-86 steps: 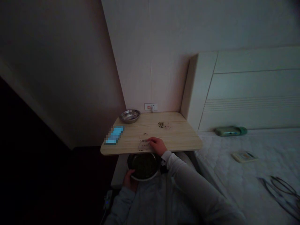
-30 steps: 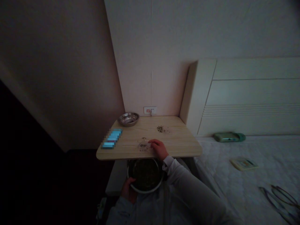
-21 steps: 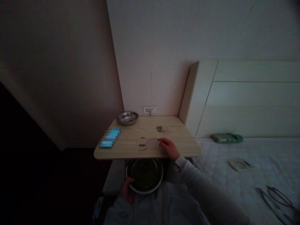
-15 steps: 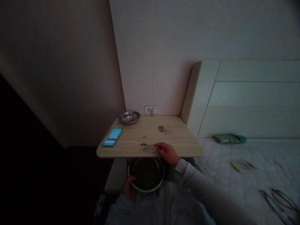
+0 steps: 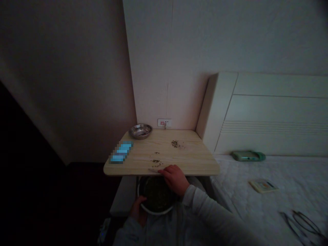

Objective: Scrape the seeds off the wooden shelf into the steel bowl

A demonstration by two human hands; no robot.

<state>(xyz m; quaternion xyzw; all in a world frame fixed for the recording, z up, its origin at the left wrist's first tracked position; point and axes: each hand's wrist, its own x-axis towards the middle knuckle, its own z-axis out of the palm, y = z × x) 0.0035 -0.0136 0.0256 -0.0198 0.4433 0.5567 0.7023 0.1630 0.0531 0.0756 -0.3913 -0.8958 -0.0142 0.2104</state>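
A metal bowl [image 5: 164,212] with dark greenish contents rests at my lap, below the table's front edge. My left hand [image 5: 138,209] grips its left rim, thumb over the edge. Above the bowl's far right side, my right hand [image 5: 175,179] pinches a thin, pale, flat strip [image 5: 153,170], whose kind I cannot make out. The strip's tip points left over the front edge of the wooden table [image 5: 189,164]. Just beyond it lie scattered small dark bits [image 5: 155,161], and a larger heap of similar bits [image 5: 175,144] lies farther back on the right.
A shallow metal bowl [image 5: 140,132] stands at the table's back left, with a blurred-out phone-like screen [image 5: 121,152] before it. A wall socket [image 5: 164,123] is behind. On the bed to the right lie a green object [image 5: 248,156], a small flat box [image 5: 263,186] and glasses-like frames [image 5: 306,222].
My right hand has drawn back from the small bits toward me and slightly left, bringing the strip to the table edge. My left hand keeps its hold on the bowl.
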